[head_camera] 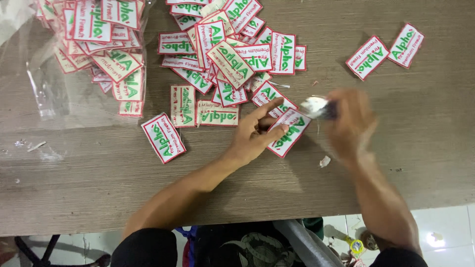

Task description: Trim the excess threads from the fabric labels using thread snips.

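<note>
My left hand (256,133) presses its fingers on a white patch with a red border and green lettering (292,131), lying flat on the wooden table (74,173). My right hand (350,121) is blurred just right of that patch and grips a small dark tool with a pale blurred tip (316,106), which points toward the patch's upper edge. A heap of the same patches (227,54) lies just beyond my left hand. Two more patches (385,51) sit apart at the upper right.
A clear plastic bag (54,84) holding many patches (99,39) lies at the upper left. One patch (163,137) lies alone left of my left hand. Small white scraps (324,161) dot the table. The table's near edge runs along the bottom, with floor below.
</note>
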